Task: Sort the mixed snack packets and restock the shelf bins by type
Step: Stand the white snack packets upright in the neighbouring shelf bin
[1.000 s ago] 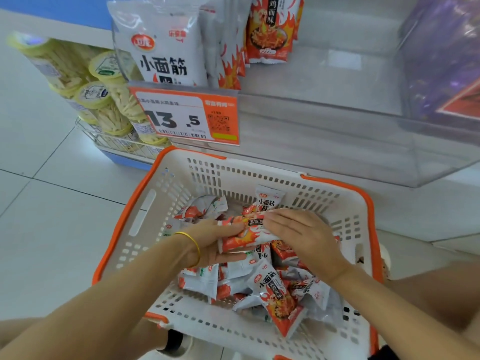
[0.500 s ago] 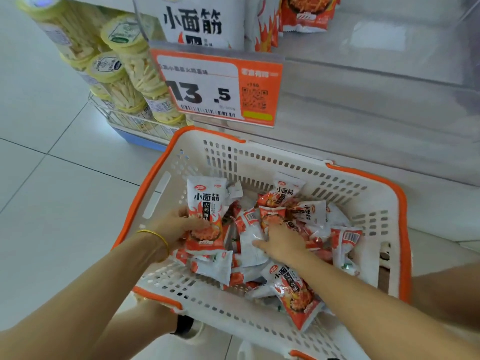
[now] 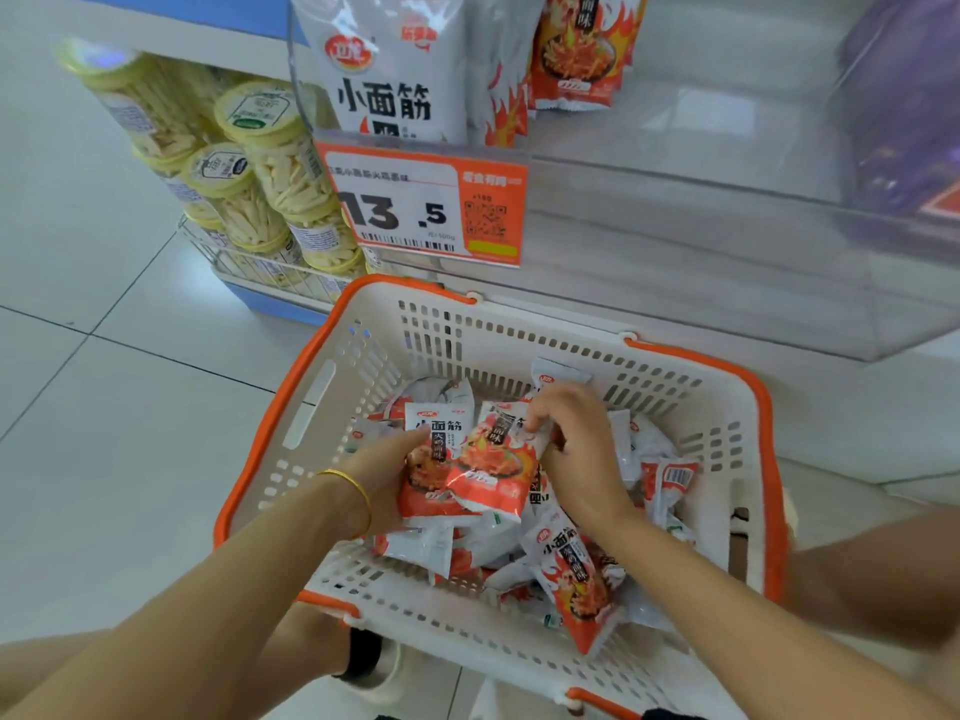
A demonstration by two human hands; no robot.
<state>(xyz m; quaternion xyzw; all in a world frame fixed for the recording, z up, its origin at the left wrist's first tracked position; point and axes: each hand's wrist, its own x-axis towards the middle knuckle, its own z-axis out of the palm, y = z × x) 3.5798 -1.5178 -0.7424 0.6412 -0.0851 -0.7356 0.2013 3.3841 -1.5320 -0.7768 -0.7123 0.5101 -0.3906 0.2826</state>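
Observation:
A white basket with an orange rim [image 3: 769, 439] sits on the floor and holds several white-and-orange snack packets [image 3: 576, 574]. My left hand [image 3: 387, 475] grips one upright packet [image 3: 434, 459] by its left side. My right hand [image 3: 576, 449] pinches the top of a second packet [image 3: 498, 465] and lays it against the first. Above the basket a clear shelf bin [image 3: 701, 262] holds matching packets [image 3: 389, 80] at its left end.
An orange price tag [image 3: 426, 210] hangs on the bin's front. Yellow-lidded jars [image 3: 260, 163] fill a wire rack at the left. A purple package [image 3: 904, 106] lies in the neighbouring bin at the right. My knees and a shoe [image 3: 374, 667] are beside the basket on the tiled floor.
My right hand has picked up a second packet from the pile and brought it beside the one in my left hand. The view has tilted up a little.

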